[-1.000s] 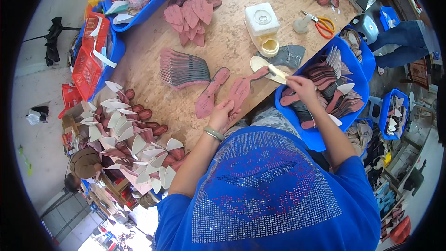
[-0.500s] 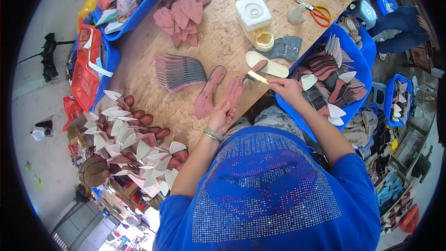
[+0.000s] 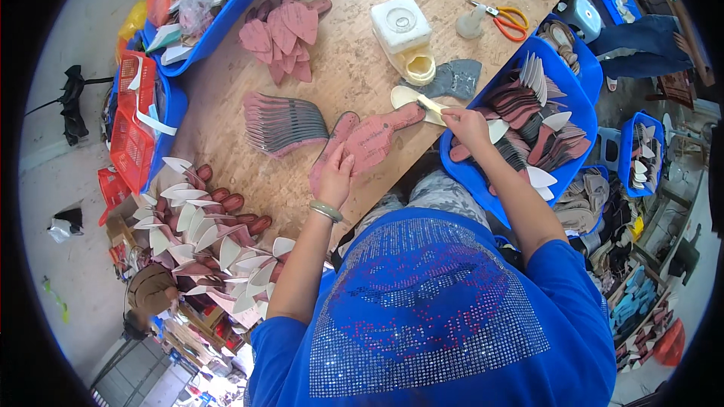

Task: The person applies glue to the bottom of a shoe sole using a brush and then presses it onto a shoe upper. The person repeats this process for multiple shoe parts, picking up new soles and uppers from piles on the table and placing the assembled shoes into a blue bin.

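Slantwise, left hand (image 3: 334,181) holds pink insole (image 3: 369,142), narrow end (image 3: 409,114) pointing away rightward; right hand (image 3: 466,128) grips brush (image 3: 432,105).

Left forearm (image 3: 300,260) angles up and slightly right, with the left hand (image 3: 337,175) gripping and pointing away from the body. Right forearm (image 3: 511,188) slants inward, and the right hand (image 3: 465,126) is basically pinching, a bit farther out.

On the table (image 3: 347,53) before you, the fanned insole stack (image 3: 285,126) lies beyond and left of your left hand (image 3: 335,175); an insole bin (image 3: 579,98) sits at your right.
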`<state>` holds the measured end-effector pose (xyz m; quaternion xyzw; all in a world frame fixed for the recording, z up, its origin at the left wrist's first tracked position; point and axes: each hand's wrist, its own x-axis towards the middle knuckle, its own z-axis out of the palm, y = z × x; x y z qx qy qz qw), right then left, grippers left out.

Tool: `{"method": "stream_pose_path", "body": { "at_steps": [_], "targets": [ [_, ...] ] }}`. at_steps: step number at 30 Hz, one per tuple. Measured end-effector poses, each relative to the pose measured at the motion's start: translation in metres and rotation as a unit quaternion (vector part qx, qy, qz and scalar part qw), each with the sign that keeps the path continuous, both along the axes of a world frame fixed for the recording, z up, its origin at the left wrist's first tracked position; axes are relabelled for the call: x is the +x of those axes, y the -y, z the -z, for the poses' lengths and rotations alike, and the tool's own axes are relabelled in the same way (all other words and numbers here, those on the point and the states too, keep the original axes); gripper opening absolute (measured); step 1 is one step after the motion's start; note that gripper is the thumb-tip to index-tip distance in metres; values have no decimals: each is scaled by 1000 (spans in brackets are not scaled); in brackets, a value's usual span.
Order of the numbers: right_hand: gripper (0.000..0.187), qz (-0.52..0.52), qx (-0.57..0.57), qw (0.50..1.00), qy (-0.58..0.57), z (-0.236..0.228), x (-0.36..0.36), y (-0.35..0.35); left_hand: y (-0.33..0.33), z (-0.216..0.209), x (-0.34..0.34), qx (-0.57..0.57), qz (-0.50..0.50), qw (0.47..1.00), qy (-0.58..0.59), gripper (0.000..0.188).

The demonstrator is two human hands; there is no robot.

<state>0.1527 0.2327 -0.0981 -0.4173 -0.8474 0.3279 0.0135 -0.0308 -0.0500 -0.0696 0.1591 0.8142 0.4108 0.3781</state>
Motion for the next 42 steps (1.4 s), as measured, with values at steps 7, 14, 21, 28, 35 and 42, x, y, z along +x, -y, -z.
{"method": "stream_pose_path", "body": {
  "at_steps": [7, 14, 21, 28, 35, 42],
  "targets": [
    [21, -98, 50, 992, -54, -21, -15, 10, -23, -38, 16, -25, 64, 987, -146, 38],
    [20, -140, -42, 984, -97, -105, -25, 48, -26, -39, 26, -2, 38, 991, -126, 31],
    [19, -95, -45, 990, -96, -78, -25, 35, -9, -13, 29, -7, 41, 974, -224, 27],
    [22, -9, -32, 999, 1, -9, -5, -6, -8, -4, 36, 24, -80, 996, -27, 27],
    [26, 98, -164, 981, -20, -5, 33, 18, -26, -31, 41, 70, -194, 954, 220, 26],
    [26, 84, -303, 930, -189, -39, 21, 72, -44, -60, 48, 81, -226, 939, 248, 38]
  ]
}}
